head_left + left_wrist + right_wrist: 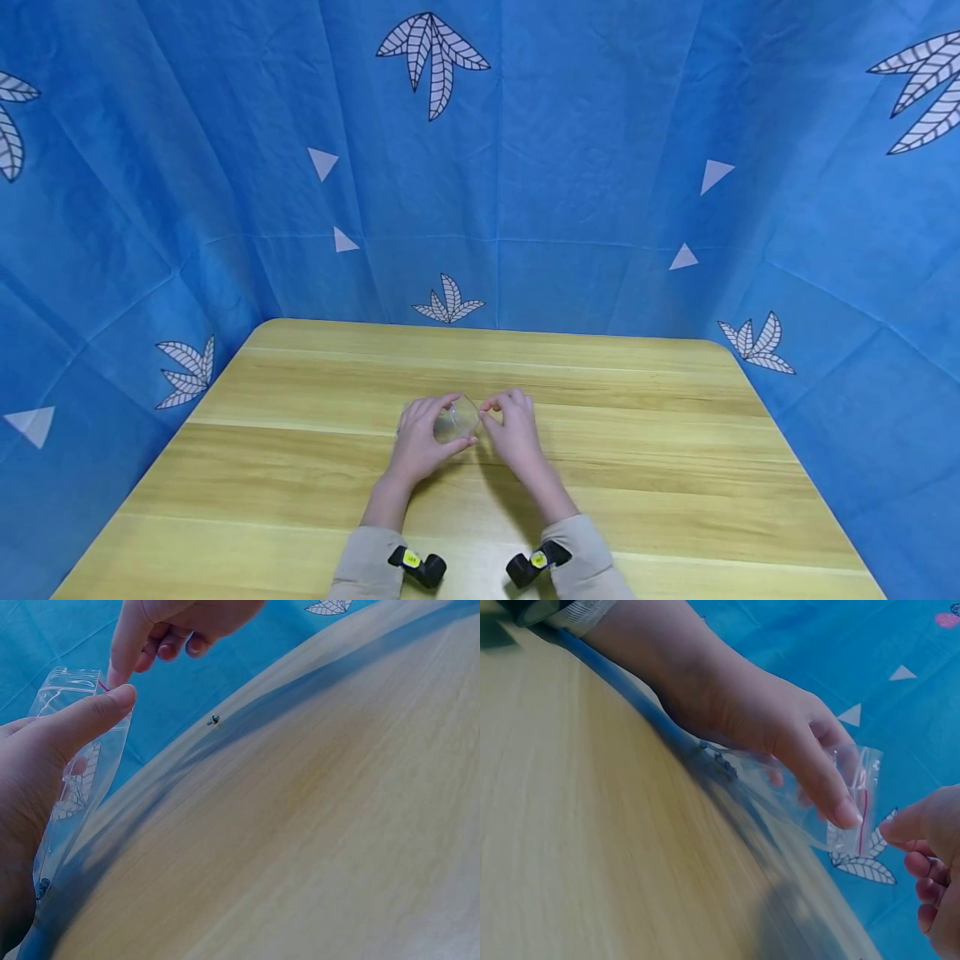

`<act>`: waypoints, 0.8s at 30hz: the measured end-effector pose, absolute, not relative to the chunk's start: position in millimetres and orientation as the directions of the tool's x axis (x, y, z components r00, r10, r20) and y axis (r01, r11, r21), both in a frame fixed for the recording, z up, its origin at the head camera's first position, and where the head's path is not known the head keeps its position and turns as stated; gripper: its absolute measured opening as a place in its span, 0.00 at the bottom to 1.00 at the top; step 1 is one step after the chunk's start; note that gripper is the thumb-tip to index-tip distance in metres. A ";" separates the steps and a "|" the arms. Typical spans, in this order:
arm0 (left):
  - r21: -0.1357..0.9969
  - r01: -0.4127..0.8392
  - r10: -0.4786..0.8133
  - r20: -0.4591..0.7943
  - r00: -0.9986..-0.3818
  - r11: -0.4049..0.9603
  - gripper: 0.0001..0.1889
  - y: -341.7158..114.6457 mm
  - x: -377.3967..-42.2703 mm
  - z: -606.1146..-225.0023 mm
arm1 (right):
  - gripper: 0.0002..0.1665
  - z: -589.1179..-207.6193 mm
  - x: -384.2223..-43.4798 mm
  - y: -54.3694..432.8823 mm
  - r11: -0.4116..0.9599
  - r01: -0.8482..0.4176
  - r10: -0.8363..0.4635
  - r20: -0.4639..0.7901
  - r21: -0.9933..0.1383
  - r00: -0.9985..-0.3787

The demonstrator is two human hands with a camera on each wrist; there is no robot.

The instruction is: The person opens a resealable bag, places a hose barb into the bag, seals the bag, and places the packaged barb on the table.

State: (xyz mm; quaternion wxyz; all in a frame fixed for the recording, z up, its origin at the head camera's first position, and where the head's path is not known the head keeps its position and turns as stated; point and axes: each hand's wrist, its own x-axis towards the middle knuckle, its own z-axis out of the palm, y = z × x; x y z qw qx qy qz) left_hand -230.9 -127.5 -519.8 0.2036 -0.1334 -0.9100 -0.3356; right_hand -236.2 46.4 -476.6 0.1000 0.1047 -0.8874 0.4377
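A clear zip bag (464, 417) with a red seal line is gripped by my left hand (422, 442), its thumb across the bag just below the seal. Several small dark metal pieces (724, 766), possibly screws, lie at the bottom of the bag. Beside the bag's mouth is my right hand (516, 427), fingers curled and the thumb tip close to the seal end. Whether it pinches the bag's edge or something tiny is hidden. Another small dark metal piece (214, 720) lies loose on the table, seen in the left wrist view.
The wooden table (637, 442) extends around both hands. Blue cloth (570, 167) with leaf and triangle prints hangs behind it and along both sides. Black wrist cameras are strapped over both sleeves.
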 end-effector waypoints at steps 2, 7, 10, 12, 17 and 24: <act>0.556 0.380 0.109 0.458 -0.882 0.740 0.39 -127.9 -230.6 -519.5 | 0.04 -476.2 -235.7 44.2 0.588 -0.270 -0.104 0.260 -0.762 -0.960; 0.551 0.383 0.113 0.460 -0.881 0.741 0.39 -128.5 -229.8 -519.3 | 0.03 -475.4 -233.6 40.2 0.582 -0.269 -0.114 0.250 -0.767 -0.961; 0.552 0.389 0.117 0.462 -0.879 0.738 0.39 -128.5 -229.5 -518.5 | 0.03 -475.6 -233.1 38.9 0.586 -0.266 -0.117 0.245 -0.765 -0.962; 0.555 0.390 0.119 0.461 -0.879 0.735 0.39 -128.4 -229.4 -517.8 | 0.03 -476.1 -233.1 38.7 0.587 -0.264 -0.121 0.240 -0.765 -0.963; 0.557 0.391 0.124 0.455 -0.882 0.733 0.39 -128.5 -229.5 -517.4 | 0.03 -477.7 -233.1 38.3 0.592 -0.268 -0.135 0.234 -0.760 -0.963; 0.567 0.397 0.124 0.458 -0.880 0.722 0.39 -128.4 -228.7 -517.8 | 0.03 -478.1 -231.7 38.4 0.587 -0.261 -0.138 0.223 -0.767 -0.965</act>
